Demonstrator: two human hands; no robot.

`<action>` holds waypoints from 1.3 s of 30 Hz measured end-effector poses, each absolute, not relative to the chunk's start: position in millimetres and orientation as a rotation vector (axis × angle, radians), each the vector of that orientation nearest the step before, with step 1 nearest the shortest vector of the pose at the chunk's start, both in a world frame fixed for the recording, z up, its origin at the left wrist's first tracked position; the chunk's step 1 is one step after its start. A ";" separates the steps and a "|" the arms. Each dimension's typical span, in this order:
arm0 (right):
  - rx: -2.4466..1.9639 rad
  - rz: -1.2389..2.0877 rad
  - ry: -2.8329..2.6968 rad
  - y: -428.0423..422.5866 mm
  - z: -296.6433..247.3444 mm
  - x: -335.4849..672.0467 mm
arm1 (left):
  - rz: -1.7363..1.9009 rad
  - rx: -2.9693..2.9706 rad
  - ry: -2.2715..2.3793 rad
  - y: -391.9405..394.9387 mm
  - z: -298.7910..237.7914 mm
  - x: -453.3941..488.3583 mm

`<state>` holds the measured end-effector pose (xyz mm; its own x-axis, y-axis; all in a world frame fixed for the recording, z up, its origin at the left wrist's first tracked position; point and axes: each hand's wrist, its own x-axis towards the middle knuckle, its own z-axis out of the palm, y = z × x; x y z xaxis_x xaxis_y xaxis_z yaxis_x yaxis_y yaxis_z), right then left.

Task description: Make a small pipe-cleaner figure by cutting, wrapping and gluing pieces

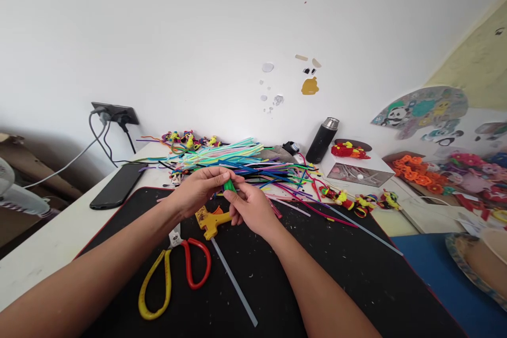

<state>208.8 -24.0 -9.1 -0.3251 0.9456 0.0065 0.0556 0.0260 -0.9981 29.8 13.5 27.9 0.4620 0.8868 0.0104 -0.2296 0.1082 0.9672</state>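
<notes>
My left hand (202,188) and my right hand (252,206) meet above the black mat, fingers closed on a small green piece of pipe cleaner (229,186). Fingers cover most of it, so its full shape is hidden. Beneath the hands lies a yellow glue gun (210,228), with a long translucent glue stick (234,281) reaching out of its back toward me. To its left rest scissors (189,264) with one red and one yellow handle loop, their blades partly behind my left wrist. Just beyond my fingers is a heap of many-coloured pipe cleaners (233,156).
A black phone (118,186) lies at the left, below a wall socket (114,113) with cables. A dark flask (322,140) and a white box (356,168) stand at the back right. Small colourful pipe-cleaner figures (343,198) lie at the mat's right edge.
</notes>
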 end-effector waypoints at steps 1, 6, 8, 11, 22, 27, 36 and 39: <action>-1.063 1.407 -1.499 -24.0 -8.8 208.8 | 0.944 1.173 0.704 13.3 28.0 30.6; -1.042 1.410 -1.498 -24.1 -7.6 209.3 | 0.960 1.190 0.729 12.4 28.0 30.2; -1.033 1.398 -1.500 -23.9 -8.1 209.7 | 0.948 1.210 0.718 12.2 28.4 28.4; -1.030 1.377 -1.491 -23.2 -9.5 210.2 | 0.911 1.276 0.702 12.3 29.5 26.0; -1.058 1.407 -1.462 -25.0 -6.1 208.6 | 0.960 1.373 0.782 7.9 33.2 30.6; -1.022 1.375 -1.478 -24.0 -9.1 208.6 | 1.062 1.282 0.780 6.8 34.8 32.8; -1.054 1.361 -1.505 -24.3 -9.6 208.0 | 1.058 1.288 0.793 5.7 32.5 35.2; -1.067 1.362 -1.515 -24.2 -9.4 208.2 | 1.056 1.292 0.803 5.8 32.2 36.0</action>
